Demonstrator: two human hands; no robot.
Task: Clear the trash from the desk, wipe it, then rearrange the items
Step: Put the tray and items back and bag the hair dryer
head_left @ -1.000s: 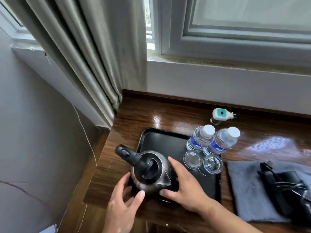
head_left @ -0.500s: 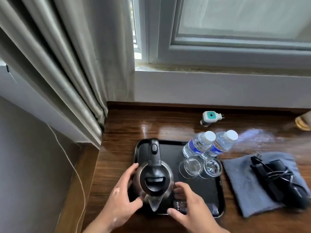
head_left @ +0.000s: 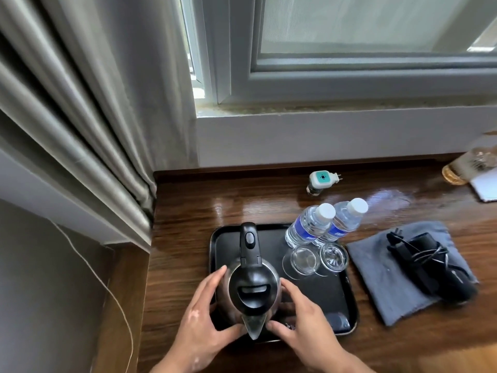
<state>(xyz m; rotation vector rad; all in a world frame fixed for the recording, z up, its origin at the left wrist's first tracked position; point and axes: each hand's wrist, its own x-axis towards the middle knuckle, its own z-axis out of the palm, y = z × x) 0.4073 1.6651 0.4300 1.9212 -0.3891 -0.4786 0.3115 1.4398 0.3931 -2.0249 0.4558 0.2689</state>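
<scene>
Now kettle [head_left: 252, 289] spout nearer, hands [head_left: 200, 328] cupping

I see grey curtains [head_left: 80, 109] hanging at the far left, beside a window frame [head_left: 349, 76] over a white sill [head_left: 322, 130]. A thin white cord [head_left: 107, 286] runs down the grey wall [head_left: 40, 292] at near left.

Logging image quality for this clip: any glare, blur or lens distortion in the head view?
Head view: daylight from the window glares in bright streaks on the desk behind the bottles; wide-angle bending tilts the curtain and window frame; the glass item at the right edge is soft; kettle sharp.
</scene>
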